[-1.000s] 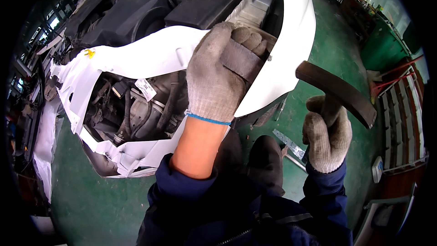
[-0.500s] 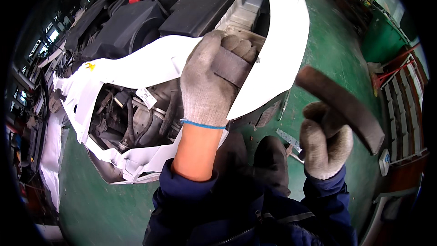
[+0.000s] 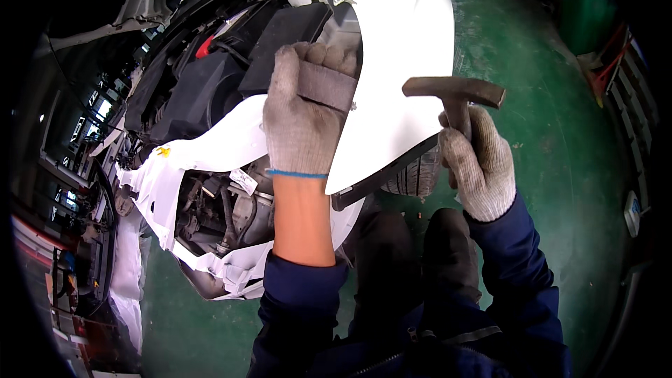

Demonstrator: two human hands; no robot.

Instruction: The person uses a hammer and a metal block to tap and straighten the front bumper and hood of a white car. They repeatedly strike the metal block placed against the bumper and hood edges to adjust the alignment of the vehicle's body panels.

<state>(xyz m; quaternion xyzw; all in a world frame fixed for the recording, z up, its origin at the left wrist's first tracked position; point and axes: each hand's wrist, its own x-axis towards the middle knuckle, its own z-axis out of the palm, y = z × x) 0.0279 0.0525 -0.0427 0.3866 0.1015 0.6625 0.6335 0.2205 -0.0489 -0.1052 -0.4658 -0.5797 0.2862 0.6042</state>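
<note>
Green workshop floor [image 3: 560, 140] w/ stripped white car [image 3: 210, 161] standing on it

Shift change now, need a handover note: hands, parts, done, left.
Left hand: gloved, shut on a grey block pressed against the edge of the white fender panel.
Right hand: gloved, grip shut on the handle of a rusty body hammer, head raised beside the panel's outer face, not touching it.
Panel stands above the open engine bay; a tyre shows below its dark lower edge.
Done: block backed up, hammer poised.
Left: probably the hammer work on the panel; no dent can be made out from here.
</note>
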